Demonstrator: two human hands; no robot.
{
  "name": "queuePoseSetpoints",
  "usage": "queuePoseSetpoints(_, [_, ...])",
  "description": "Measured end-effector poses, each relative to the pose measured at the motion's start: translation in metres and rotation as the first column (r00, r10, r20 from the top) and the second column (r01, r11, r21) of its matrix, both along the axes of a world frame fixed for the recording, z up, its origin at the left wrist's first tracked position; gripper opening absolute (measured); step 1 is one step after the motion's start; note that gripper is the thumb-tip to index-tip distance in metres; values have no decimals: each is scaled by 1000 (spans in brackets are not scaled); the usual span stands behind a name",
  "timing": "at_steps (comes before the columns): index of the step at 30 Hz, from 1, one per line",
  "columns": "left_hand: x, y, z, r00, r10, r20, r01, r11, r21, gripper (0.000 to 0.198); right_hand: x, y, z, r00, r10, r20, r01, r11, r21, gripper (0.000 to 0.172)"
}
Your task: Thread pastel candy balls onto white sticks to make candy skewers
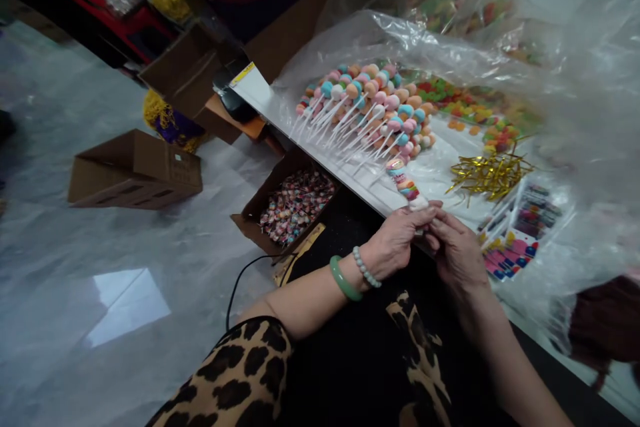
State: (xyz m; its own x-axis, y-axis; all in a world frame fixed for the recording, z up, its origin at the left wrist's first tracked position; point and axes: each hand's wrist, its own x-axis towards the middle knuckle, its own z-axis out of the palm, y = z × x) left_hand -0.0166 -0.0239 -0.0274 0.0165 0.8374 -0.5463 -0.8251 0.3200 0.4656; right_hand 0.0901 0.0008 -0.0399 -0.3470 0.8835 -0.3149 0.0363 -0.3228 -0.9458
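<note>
A wrapped marshmallow lollipop (404,182), striped in bright colours, stands up from between my hands at the table edge. My left hand (397,237), with a green bangle and a beaded bracelet at its wrist, pinches its lower end. Closed at the same spot, my right hand (457,247) meets the left fingertips; the stick and exact grip are hidden by fingers. Beyond them lies a pile of marshmallow skewers (370,107) on white sticks. Gold twist ties (490,174) lie to the right, near printed wrapper bags (525,227).
Colourful gummy candies (463,104) lie behind under clear plastic sheeting (345,47). Below the table's left edge, a cardboard box (260,227) holds many small wrapped sweets. Another open carton (140,174) stands on the shiny floor, and a black cable (235,287) hangs nearby.
</note>
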Motion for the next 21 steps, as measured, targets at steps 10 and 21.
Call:
queuePoseSetpoints(10, [-8,15,11,975,176,133,-156,977,-146,15,-12,-11,21,673,-293,679,-535,441,721,26])
queuePoseSetpoints(21, [-20,-1,24,968,-199,-152,214,973,89,21,-3,13,27,959,238,-152,-264,945,-191,37])
